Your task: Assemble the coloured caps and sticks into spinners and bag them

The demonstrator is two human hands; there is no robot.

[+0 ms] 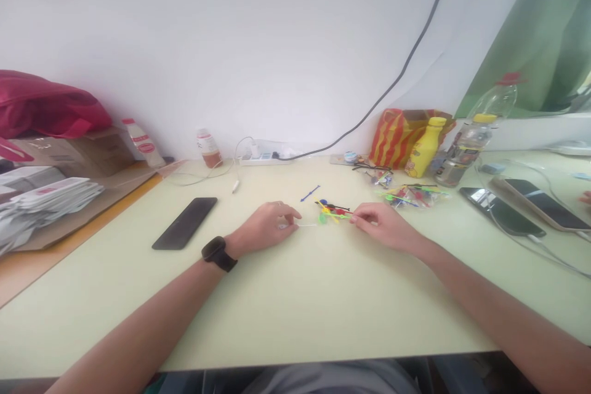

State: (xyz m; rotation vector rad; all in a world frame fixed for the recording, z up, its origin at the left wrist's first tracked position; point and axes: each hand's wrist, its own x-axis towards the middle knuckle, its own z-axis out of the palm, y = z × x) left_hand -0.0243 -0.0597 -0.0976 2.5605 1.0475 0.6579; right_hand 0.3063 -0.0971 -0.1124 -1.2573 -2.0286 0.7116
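Note:
Near the middle of the table, my left hand (268, 225) pinches the end of a thin white clock hand (308, 225) between thumb and fingertips. A small pile of plastic clock hands (325, 208) in blue, red, yellow, black and green lies just right of it. At the pile's right side my right hand (381, 226) is closed, its fingertips on the end of a yellow-green clock hand (340, 215). Beyond the pile, a single blue clock hand (310, 193) with an arrow tip lies apart. Fine detail at the fingertips is blurred.
More clock hands in clear bags (410, 196) lie at the right, before a striped bag (386, 138) and a yellow bottle (425, 148). A black phone (184, 223) lies left; phones with cables (503, 212) lie right. A power strip (263, 159) sits by the wall.

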